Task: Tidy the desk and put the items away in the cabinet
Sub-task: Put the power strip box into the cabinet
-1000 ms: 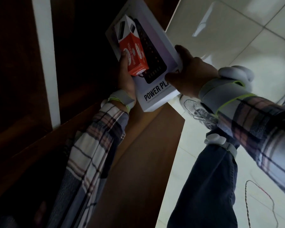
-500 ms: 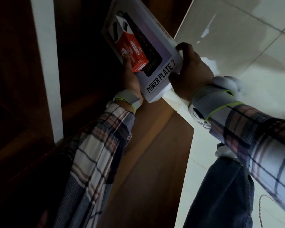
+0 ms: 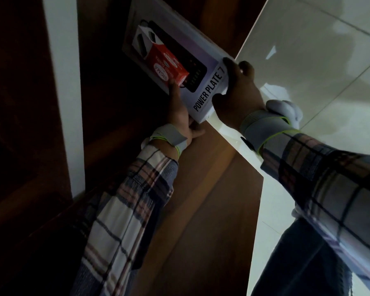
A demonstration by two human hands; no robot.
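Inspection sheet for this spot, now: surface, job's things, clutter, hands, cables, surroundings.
Surface: desk not in view; a wooden cabinet panel runs below the hands; the space beyond it is too dark to read.
Job's things: white box marked POWER PLATE 7, held tilted at the cabinet opening; red box lies on top of it.
Clutter: nothing seen.
Hands: left hand holds the white box at its near edge, thumb against the red box; right hand grips its near right corner.
Cables: nothing seen.
Surroundings: glossy tiled floor to the right; white strip upright on the left.
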